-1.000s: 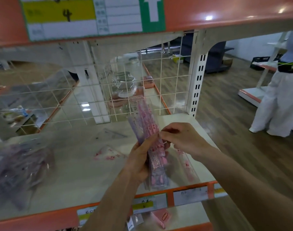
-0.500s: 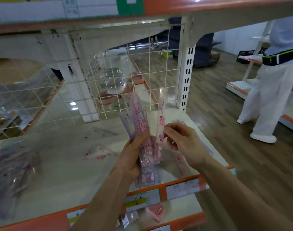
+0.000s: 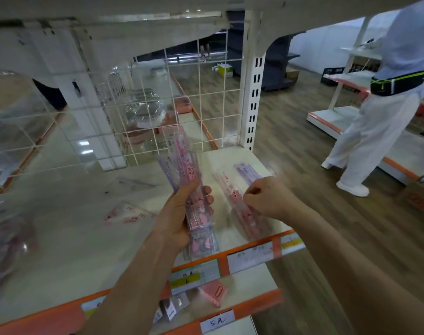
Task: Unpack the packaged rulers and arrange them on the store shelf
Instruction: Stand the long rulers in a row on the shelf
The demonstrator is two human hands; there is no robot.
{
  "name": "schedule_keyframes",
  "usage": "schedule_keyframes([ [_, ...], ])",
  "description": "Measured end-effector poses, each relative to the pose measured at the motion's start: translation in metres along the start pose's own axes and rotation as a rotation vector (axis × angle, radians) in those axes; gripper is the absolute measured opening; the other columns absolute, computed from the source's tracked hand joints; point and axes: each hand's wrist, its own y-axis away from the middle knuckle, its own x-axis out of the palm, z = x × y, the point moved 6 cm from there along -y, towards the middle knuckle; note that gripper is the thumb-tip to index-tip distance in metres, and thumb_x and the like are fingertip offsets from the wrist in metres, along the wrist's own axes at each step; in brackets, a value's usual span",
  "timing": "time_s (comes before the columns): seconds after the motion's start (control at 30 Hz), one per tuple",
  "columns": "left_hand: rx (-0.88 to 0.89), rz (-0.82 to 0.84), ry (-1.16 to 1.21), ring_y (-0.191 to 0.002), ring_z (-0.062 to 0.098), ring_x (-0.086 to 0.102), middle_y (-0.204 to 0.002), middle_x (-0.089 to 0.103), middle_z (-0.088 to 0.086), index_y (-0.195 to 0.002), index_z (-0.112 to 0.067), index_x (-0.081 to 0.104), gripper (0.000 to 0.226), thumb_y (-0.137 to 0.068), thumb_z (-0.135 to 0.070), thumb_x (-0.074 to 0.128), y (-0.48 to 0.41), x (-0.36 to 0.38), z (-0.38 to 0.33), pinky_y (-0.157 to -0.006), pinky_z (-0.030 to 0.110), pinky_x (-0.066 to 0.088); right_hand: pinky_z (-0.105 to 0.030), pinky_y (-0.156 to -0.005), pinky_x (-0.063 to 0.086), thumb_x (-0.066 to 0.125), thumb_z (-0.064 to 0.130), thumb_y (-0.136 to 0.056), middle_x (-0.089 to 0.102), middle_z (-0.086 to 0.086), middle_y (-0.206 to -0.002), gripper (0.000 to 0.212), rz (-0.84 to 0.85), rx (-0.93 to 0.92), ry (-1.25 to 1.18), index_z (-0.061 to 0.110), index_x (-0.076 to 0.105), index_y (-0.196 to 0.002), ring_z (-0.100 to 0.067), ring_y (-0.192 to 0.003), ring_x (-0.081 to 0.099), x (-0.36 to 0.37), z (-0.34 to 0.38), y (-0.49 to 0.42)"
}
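From the head camera, my left hand [image 3: 179,213] grips the pack of rulers [image 3: 184,165] above the shelf [image 3: 73,238]. My fingers [image 3: 208,192] are curled round its lower half, and it tilts up and away towards the wire grid [image 3: 199,97].

My right hand [image 3: 266,197] is low on the shelf's right side, its fingers bunched and pinching the edge of a single pink ruler [image 3: 232,197] that lies flat there. A purple ruler [image 3: 248,174] lies just beyond it. An empty clear wrapper [image 3: 129,215] sits further left. To the right, well apart, a person in white trousers [image 3: 375,131] stands on the wood floor.
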Motion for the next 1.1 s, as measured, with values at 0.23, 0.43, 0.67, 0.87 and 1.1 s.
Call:
schedule_keyframes([
  [0.23,-0.019,0.036,0.035,-0.058,0.017,0.059,-0.077,0.063,0.008,-0.104,-0.009,0.055,0.02,-0.091,-0.022,0.047,0.005,0.004,-0.003,-0.054,0.026,0.052,-0.031,-0.058,0.045,0.054,0.019,-0.083,0.07,-0.016,-0.091,0.026,-0.039,-0.056,0.302,0.001,0.071,-0.09,-0.027,-0.067,0.06,-0.004,0.007,0.006],
  [0.43,0.009,-0.011,0.007,-0.067,0.023,0.068,-0.088,0.068,0.016,-0.119,0.004,0.057,0.042,-0.081,-0.015,0.06,0.006,0.003,-0.002,-0.059,0.035,0.058,-0.024,-0.069,0.047,0.058,0.033,-0.089,0.065,0.006,-0.087,0.017,-0.132,-0.309,-0.021,0.02,0.068,-0.087,-0.011,-0.077,0.06,-0.005,0.049,0.019],
  [0.67,0.089,-0.029,-0.007,-0.074,0.028,0.071,-0.092,0.07,0.021,-0.111,0.004,0.063,0.035,-0.079,-0.01,0.061,0.009,0.002,-0.008,-0.062,0.038,0.059,-0.029,-0.076,0.05,0.064,0.056,-0.073,0.061,0.013,-0.091,0.037,-0.068,-0.344,0.007,0.033,0.054,-0.101,-0.004,-0.081,0.058,0.018,0.067,0.024],
  [0.87,0.104,-0.071,-0.012,-0.073,0.028,0.071,-0.091,0.071,0.021,-0.111,0.001,0.064,0.032,-0.08,-0.008,0.062,0.009,0.0,-0.008,-0.062,0.037,0.059,-0.035,-0.078,0.051,0.062,0.045,-0.078,0.061,0.009,-0.093,0.022,-0.022,-0.374,0.021,0.029,0.057,-0.093,-0.01,-0.084,0.058,0.02,0.072,0.025],
  [1.1,0.118,-0.079,-0.04,-0.071,0.027,0.071,-0.089,0.073,0.017,-0.107,-0.003,0.066,0.027,-0.081,-0.006,0.061,0.013,0.003,-0.01,-0.062,0.037,0.059,-0.03,-0.072,0.046,0.051,0.025,-0.088,0.06,-0.002,-0.088,0.017,-0.027,-0.353,0.058,0.015,0.058,-0.101,-0.016,-0.078,0.057,0.016,0.07,0.027],
])
